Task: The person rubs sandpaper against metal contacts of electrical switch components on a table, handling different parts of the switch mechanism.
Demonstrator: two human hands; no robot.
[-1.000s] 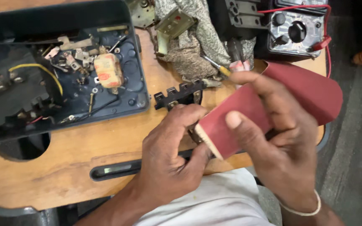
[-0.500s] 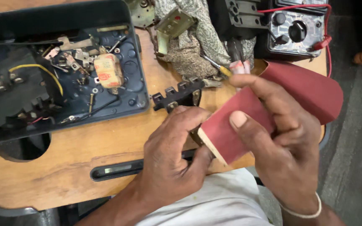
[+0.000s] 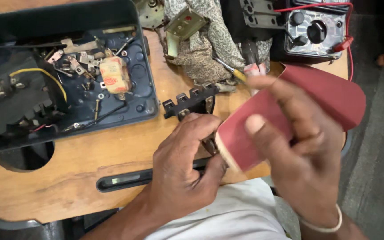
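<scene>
My right hand (image 3: 301, 146) grips a folded sheet of red sandpaper (image 3: 334, 95), thumb on its red face, the folded edge pressed down near my left hand. My left hand (image 3: 185, 162) is closed around a small metal part at the wooden table's (image 3: 90, 155) front edge; most of that part is hidden under the fingers. Just beyond my left knuckles lies a black notched terminal block (image 3: 192, 101).
A dark open plastic casing (image 3: 67, 71) full of screws, contacts, a yellow wire and an orange coil sits at the left. A patterned cloth (image 3: 201, 44), a yellow-handled screwdriver (image 3: 232, 72), a black meter box (image 3: 314, 29) with red leads lie at the back. A black strip (image 3: 125, 179) lies near the front edge.
My right hand has slid the sandpaper a little down and left against the part in my left hand; it is motion-blurred now. My left hand stays in place.
</scene>
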